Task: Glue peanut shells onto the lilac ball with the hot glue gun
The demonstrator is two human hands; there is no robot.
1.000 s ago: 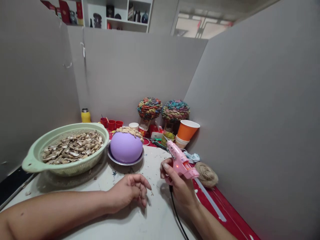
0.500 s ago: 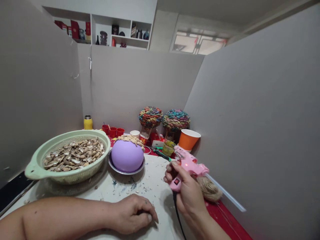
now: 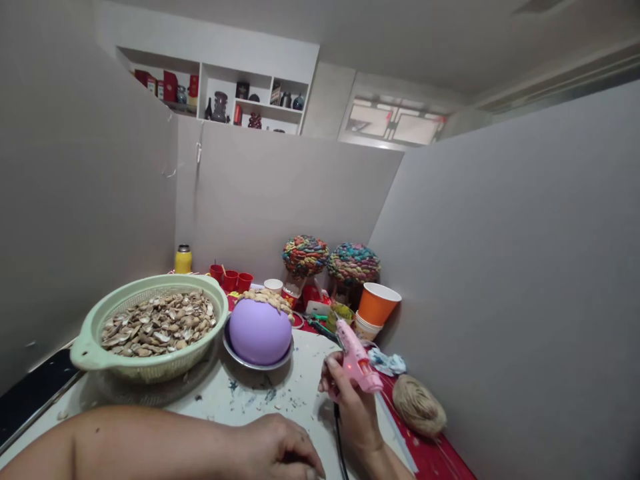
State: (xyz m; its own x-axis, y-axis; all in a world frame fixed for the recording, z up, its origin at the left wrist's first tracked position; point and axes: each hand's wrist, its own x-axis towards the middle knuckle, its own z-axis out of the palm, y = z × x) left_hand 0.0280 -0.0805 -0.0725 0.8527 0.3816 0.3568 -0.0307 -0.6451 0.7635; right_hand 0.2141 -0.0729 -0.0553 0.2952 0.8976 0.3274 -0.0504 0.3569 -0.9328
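Observation:
A pink glue gun (image 3: 356, 357) is in my right hand (image 3: 353, 400), its nozzle tilted up and its cable hanging below. My left hand (image 3: 283, 450) rests low on the white board (image 3: 295, 400), fingers curled, fingertips partly cut off by the frame's lower edge; anything under them is hidden. Beyond it, a purple balloon (image 3: 261, 333) sits in a metal bowl (image 3: 235, 357), with peanut shells (image 3: 267, 298) covering its top. At the left, a green colander (image 3: 150, 375) holds a heap of shells (image 3: 160, 323).
Along the back are a yellow bottle (image 3: 183, 260), red cups (image 3: 230, 280) and two multicoloured domes (image 3: 305, 255). An orange cup (image 3: 379, 305) and a ball of twine (image 3: 419, 405) lie at the right. Grey partitions (image 3: 290, 180) enclose the table.
The view has tilted upward. My right hand has turned the glue gun, so its nozzle points more upward and the clear stick is no longer seen. The twine now shows fully.

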